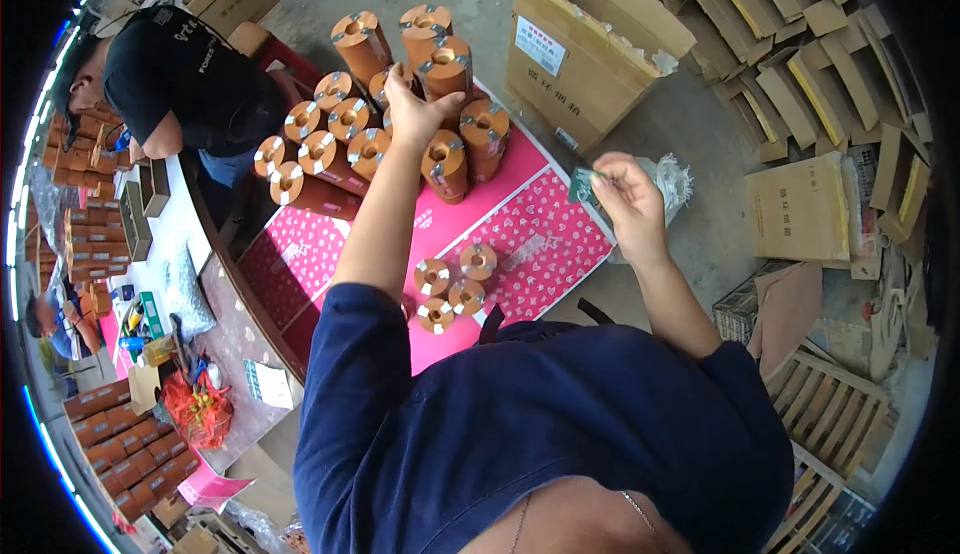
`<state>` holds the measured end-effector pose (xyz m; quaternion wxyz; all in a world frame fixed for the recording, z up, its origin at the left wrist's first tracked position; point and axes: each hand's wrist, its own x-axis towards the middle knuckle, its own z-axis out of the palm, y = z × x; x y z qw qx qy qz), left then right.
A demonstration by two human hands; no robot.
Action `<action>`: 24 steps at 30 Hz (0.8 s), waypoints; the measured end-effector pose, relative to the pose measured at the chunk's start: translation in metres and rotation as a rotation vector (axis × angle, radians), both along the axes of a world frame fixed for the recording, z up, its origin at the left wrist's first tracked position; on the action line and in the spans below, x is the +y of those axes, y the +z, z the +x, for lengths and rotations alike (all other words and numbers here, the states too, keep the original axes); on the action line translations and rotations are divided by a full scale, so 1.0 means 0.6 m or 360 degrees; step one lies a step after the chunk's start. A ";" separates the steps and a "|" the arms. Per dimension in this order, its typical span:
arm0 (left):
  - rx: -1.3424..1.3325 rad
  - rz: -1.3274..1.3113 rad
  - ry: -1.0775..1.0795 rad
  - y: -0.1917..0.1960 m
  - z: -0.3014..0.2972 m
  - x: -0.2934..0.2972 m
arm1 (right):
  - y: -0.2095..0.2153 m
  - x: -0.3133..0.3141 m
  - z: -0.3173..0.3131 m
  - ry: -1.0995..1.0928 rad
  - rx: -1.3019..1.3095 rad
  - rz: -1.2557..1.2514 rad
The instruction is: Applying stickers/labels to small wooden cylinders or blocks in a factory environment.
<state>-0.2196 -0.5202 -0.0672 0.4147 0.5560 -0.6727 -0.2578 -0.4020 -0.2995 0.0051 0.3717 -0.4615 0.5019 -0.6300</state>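
Note:
Over a cluster of orange-brown rolls (366, 46) reaches my left hand (415, 112), its thumb spread away from the fingers and close to a standing roll (446, 62). I see no roll enclosed by its fingers. The rolls have centre holes and small grey or white strips on their ends; some stand and others lean or lie. At the right, beyond the table's edge, my right hand (632, 204) pinches a small flat green piece (582, 186), which looks like a card or packet. Several shorter rolls (466, 295) stand nearer to me on the pink patterned table cover (540, 244).
A tall open cardboard box (570, 64) stands beyond the table, with a whitish plastic bag (668, 189) below it. Folded cartons (790, 54) fill the right. At left, a person in black (200, 74) sits near a curved table (250, 354) holding a red bag (197, 409).

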 end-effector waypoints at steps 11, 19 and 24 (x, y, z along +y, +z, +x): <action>0.0427 0.0167 -0.0229 -0.025 -0.033 -0.024 | -0.033 0.039 -0.056 -0.0108 -0.0075 0.0245; 0.1873 0.0930 -0.0595 0.074 0.070 0.161 | -0.005 -0.010 0.010 0.0276 -0.0462 0.0218; 0.2644 0.1317 -0.0608 0.112 0.156 0.320 | 0.021 -0.022 0.090 0.0691 -0.0647 0.0240</action>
